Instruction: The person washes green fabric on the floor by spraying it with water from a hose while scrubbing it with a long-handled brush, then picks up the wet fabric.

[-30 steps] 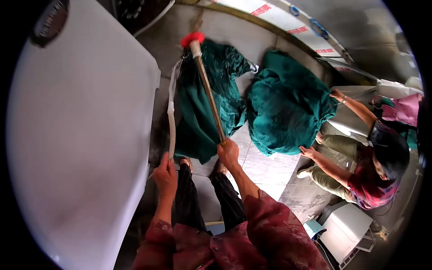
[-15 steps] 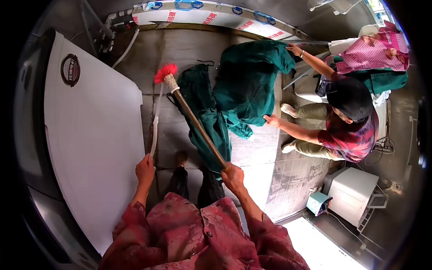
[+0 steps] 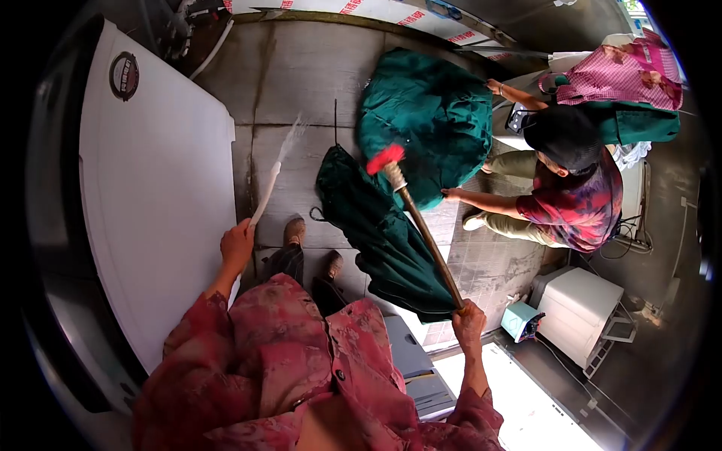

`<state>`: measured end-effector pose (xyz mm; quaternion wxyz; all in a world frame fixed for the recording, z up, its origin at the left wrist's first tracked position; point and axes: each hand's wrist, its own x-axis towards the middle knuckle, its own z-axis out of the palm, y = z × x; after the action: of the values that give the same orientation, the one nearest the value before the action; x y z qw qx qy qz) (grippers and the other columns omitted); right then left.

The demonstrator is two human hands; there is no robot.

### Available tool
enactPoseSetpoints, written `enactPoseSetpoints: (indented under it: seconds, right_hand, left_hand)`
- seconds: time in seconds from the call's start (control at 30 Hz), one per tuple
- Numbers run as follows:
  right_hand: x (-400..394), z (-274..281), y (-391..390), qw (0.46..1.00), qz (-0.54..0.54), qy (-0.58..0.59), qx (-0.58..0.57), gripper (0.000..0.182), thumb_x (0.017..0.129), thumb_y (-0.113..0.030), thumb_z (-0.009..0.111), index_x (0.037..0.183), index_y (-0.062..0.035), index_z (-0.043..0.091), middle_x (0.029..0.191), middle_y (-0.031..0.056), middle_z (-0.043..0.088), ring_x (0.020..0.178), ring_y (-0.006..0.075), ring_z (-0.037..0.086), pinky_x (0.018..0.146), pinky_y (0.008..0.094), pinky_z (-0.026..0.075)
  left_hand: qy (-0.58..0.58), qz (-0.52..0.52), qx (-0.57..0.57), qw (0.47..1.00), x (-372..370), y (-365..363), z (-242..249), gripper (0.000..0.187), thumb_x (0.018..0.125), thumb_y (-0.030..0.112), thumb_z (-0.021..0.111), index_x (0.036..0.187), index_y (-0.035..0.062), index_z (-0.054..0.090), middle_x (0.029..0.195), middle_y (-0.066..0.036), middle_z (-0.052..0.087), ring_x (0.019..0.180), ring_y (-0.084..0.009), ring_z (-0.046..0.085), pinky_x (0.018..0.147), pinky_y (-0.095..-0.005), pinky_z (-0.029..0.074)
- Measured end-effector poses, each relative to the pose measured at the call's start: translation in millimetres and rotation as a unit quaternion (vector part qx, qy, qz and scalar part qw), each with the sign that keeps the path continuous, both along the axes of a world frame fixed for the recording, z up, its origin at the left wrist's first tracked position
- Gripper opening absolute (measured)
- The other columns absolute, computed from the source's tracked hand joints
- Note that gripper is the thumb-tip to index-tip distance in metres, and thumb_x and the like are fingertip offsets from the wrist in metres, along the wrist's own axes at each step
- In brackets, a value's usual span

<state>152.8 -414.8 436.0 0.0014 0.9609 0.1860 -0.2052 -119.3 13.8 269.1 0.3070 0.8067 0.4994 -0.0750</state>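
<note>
Plainly, hose point(image 3: 265, 195) over open tiles point(image 3: 301, 92), brush point(image 3: 388, 159) at green cloth's point(image 3: 425, 113) edge

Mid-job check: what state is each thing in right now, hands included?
Hose: running, water spraying from its end.
Near green cloth: bunched, narrow.
Far green cloth: spread, gripped by the co-worker.
Brush: head over the far green cloth; contact unclear.
Pink checked cloth: draped.
Left hand: closed on the hose.
Right hand: closed on the brush.
</note>
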Motion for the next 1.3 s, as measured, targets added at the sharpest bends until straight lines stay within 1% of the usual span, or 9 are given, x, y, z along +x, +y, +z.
enactPoseSetpoints:
  seconds: [0.2,0.37,0.57,0.77,0.8,0.83,0.93,1.0,1.3]
  right_hand:
    - [6,24,-100,0.991,-0.012,-0.087,-0.104,0.007,0.065,-0.006,0.055,0.072,-0.0033,0.058,0.064,0.0191,0.057,0.065,0.0378,0.059,0.058,0.0448,0.045]
    - [3,15,-192,0.984,-0.008,-0.154,-0.084,0.008,0.063,0.0,0.056,0.067,-0.0038,0.052,0.063,0.019,0.054,0.065,0.0395,0.055,0.057,0.0468,0.043]
    - [-7,28,-282,0.967,0.025,-0.129,-0.219,0.012,0.069,-0.002,0.061,0.078,-0.0068,0.055,0.071,0.0167,0.056,0.067,0.0374,0.059,0.059,0.0462,0.048]
    - [-18,35,-350,0.947,-0.017,-0.105,-0.303,0.003,0.077,-0.004,0.054,0.079,-0.0063,0.054,0.075,0.0166,0.057,0.07,0.0368,0.06,0.062,0.0458,0.048]
    - [-18,29,-353,0.947,-0.037,-0.109,-0.3,0.003,0.078,-0.004,0.054,0.079,-0.006,0.054,0.077,0.0167,0.057,0.071,0.0367,0.06,0.063,0.0458,0.048]
    - [-14,22,-357,0.944,-0.061,-0.077,-0.314,0.011,0.079,-0.004,0.052,0.088,-0.0067,0.059,0.08,0.0172,0.059,0.077,0.0366,0.06,0.068,0.0456,0.048]
    - [-12,-4,-350,0.968,-0.058,-0.089,-0.228,0.011,0.08,-0.006,0.052,0.088,-0.0056,0.059,0.083,0.0168,0.06,0.079,0.0351,0.06,0.069,0.0445,0.048]
    - [-7,-16,-340,0.943,-0.063,0.009,-0.327,0.012,0.077,-0.006,0.055,0.086,-0.0074,0.064,0.08,0.0159,0.063,0.076,0.0332,0.062,0.067,0.0427,0.049]
    - [-59,-47,-312,0.952,-0.025,0.101,-0.288,0.011,0.072,-0.006,0.059,0.081,-0.0105,0.065,0.08,0.0139,0.065,0.081,0.0307,0.063,0.07,0.0396,0.05]
  left_hand:
    - [-0.034,-0.051,0.022,0.998,4,-21,-17,0.018,0.084,0.024,0.052,0.093,0.0106,0.06,0.076,-0.018,0.062,0.072,-0.0402,0.059,0.063,-0.0497,0.046]
    - [0.006,-0.07,0.009,0.997,-5,-52,-57,0.02,0.085,0.026,0.05,0.091,0.0103,0.06,0.076,-0.018,0.062,0.072,-0.0415,0.058,0.064,-0.0501,0.046]
    - [0.031,-0.057,0.026,0.998,-15,-71,-61,0.023,0.086,0.029,0.049,0.094,0.0107,0.062,0.08,-0.018,0.062,0.075,-0.041,0.058,0.066,-0.0496,0.046]
    - [0.073,-0.007,0.028,0.997,-21,-74,-54,0.027,0.086,0.031,0.049,0.102,0.0138,0.063,0.087,-0.017,0.064,0.081,-0.0394,0.059,0.071,-0.0469,0.047]
    - [0.073,-0.009,0.037,0.997,-19,-74,-50,0.027,0.086,0.031,0.049,0.102,0.0138,0.063,0.087,-0.017,0.064,0.081,-0.0394,0.059,0.071,-0.0469,0.047]
    - [0.077,0.008,0.032,0.996,-17,-74,-46,0.027,0.086,0.032,0.049,0.101,0.0138,0.064,0.087,-0.017,0.064,0.081,-0.0394,0.059,0.071,-0.047,0.047]
    - [0.078,0.028,0.037,0.996,-10,-76,-32,0.027,0.086,0.033,0.049,0.099,0.0138,0.064,0.086,-0.017,0.064,0.081,-0.0393,0.059,0.07,-0.0469,0.047]
    - [0.067,0.033,0.053,0.996,-6,-77,-23,0.027,0.086,0.033,0.048,0.098,0.0139,0.064,0.086,-0.016,0.064,0.08,-0.0393,0.059,0.07,-0.0469,0.047]
    - [0.068,0.053,0.022,0.996,-36,-89,-11,0.027,0.083,0.031,0.049,0.087,0.0094,0.064,0.083,-0.019,0.062,0.079,-0.0411,0.058,0.068,-0.0491,0.046]
